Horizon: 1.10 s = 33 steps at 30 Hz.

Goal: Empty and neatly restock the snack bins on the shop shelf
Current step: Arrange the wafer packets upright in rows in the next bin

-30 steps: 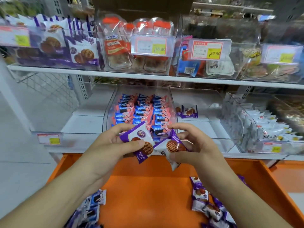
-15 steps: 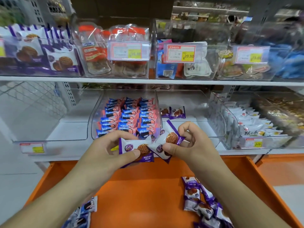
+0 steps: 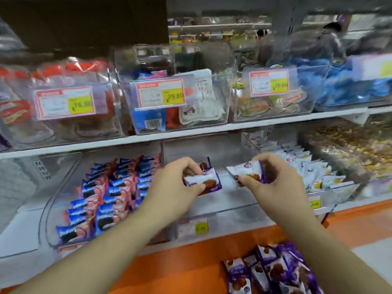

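Observation:
My left hand pinches a purple-and-white cookie packet over the nearly bare clear bin in the middle of the lower shelf. My right hand grips a second packet of the same kind a little to the right, above the same bin. Another purple packet stands at the bin's back, partly hidden by my left hand. More purple packets lie heaped on the orange tray below.
Left of the bare bin, a clear bin holds neat rows of blue-and-pink cookie packets. White packets fill the bin to the right. The upper shelf carries bins with price tags. A person stands in the far background.
Both hands moved up and forward from over the orange tray into the middle bin and spread apart, each still holding its packet. The camera shifted closer and to the right.

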Motion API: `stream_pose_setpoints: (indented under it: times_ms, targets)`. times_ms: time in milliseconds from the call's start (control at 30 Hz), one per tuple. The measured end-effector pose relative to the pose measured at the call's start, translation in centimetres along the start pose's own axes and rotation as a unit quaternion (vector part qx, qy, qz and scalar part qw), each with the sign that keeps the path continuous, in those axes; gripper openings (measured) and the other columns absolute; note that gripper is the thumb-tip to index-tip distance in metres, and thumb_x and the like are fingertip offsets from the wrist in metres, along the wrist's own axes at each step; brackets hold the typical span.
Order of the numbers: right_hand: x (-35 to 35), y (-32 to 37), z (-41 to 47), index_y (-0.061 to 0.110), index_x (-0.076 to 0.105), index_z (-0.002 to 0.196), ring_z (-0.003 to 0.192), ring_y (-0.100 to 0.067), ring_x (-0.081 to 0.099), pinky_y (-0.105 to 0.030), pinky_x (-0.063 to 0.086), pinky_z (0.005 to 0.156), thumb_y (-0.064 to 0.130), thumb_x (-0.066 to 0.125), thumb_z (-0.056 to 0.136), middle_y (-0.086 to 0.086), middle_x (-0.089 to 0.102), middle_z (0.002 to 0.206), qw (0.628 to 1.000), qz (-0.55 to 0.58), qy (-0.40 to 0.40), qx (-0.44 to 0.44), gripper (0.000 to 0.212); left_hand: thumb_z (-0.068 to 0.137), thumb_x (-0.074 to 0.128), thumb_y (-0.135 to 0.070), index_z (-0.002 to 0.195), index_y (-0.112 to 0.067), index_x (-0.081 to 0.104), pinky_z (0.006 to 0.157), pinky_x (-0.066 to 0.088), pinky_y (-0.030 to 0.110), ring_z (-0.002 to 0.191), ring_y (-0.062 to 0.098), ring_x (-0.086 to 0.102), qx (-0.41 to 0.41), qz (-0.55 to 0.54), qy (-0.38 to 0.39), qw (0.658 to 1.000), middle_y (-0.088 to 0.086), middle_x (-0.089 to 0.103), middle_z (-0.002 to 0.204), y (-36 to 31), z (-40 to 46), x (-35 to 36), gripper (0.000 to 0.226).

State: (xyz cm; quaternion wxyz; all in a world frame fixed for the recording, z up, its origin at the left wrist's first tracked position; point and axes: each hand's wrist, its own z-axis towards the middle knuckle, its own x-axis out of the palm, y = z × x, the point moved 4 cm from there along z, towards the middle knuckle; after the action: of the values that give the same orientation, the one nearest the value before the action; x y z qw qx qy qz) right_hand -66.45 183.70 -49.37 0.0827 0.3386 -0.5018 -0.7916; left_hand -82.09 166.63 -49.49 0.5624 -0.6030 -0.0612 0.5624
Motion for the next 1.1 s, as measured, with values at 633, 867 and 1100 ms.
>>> stream_pose_setpoints:
  times_ms: [633,867,1100]
  targets:
    - [-0.5,-8.6,2.9,0.042,0.064,0.103,0.076,-0.001,0.07,-0.018,0.054,0.067,0.062,0.081,0.065,0.016,0.072,0.085,0.999,0.042,-0.012,-0.033,0.046,0.085,0.082,-0.02,0.092,-0.036,0.074,0.07,0.048,0.013,0.084,0.011,0.066,0.013,0.106,-0.029,0.994,-0.01,0.071,0.093,8.6,18.5,16.3,0.019]
    - [-0.9,-8.3,2.5,0.042,0.063,0.099,0.084,0.005,0.067,-0.017,0.051,0.074,0.056,0.08,0.067,0.02,0.068,0.091,0.999,0.039,0.009,-0.027,0.039,0.087,0.079,-0.031,0.123,-0.029,0.071,0.087,0.033,0.035,0.12,0.03,0.045,0.092,0.299,-0.037,0.949,-0.001,0.06,0.128,8.8,17.8,17.3,0.038]
    - [-1.2,-8.0,2.4,0.045,0.061,0.097,0.094,0.009,0.06,-0.004,0.042,0.078,0.047,0.085,0.075,0.03,0.064,0.096,0.999,0.035,0.028,-0.009,0.033,0.086,0.081,-0.03,0.143,-0.036,0.059,0.093,0.023,0.027,0.129,0.025,0.033,0.067,0.288,-0.013,0.955,-0.004,0.045,0.142,8.5,17.1,16.1,0.062]
